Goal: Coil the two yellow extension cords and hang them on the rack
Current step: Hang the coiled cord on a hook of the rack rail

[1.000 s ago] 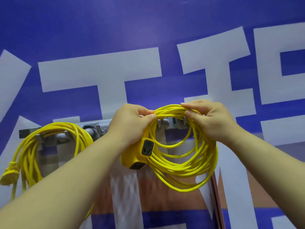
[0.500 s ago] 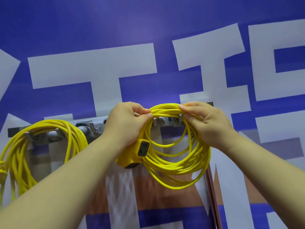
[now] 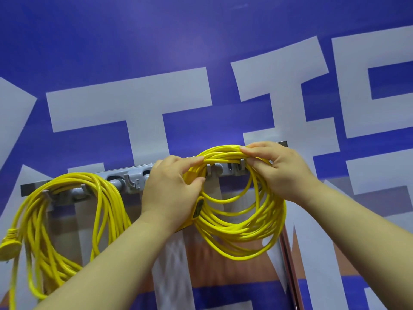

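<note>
The left hand [image 3: 172,189] and right hand [image 3: 277,171] each keep a pinching grip on the top strands of the second cord [image 3: 241,233], against the rack [image 3: 134,177] at its right end; the first cord [image 3: 67,220] hangs from the rack's left end

Both arms are held stretched forward. The left hand [image 3: 172,189] is curled, thumb and fingers pinched on the cord [image 3: 241,231]. The right hand [image 3: 274,171] is arched over the cord's top, fingers bent round it.

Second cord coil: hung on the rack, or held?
Held: left hand and right hand pinch the cord coil over the rack hooks; seated or not, cannot tell.
</note>
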